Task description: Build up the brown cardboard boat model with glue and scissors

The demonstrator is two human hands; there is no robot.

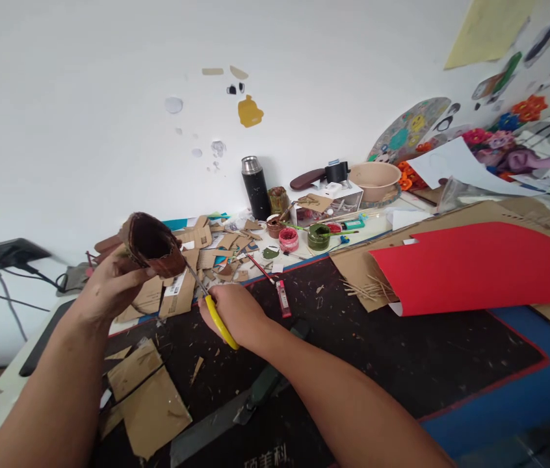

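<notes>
My left hand is raised above the table's left side and grips a small brown cardboard tube, its open end turned toward me. My right hand is closed around yellow-handled scissors, and the blades point up-left toward the lower edge of the tube. Both hands hover over a black mat strewn with cardboard scraps.
A big red sheet lies on cardboard at the right. At the back stand a black thermos, paint pots, a beige bowl and a clear box. Cardboard pieces and a dark tool lie near me.
</notes>
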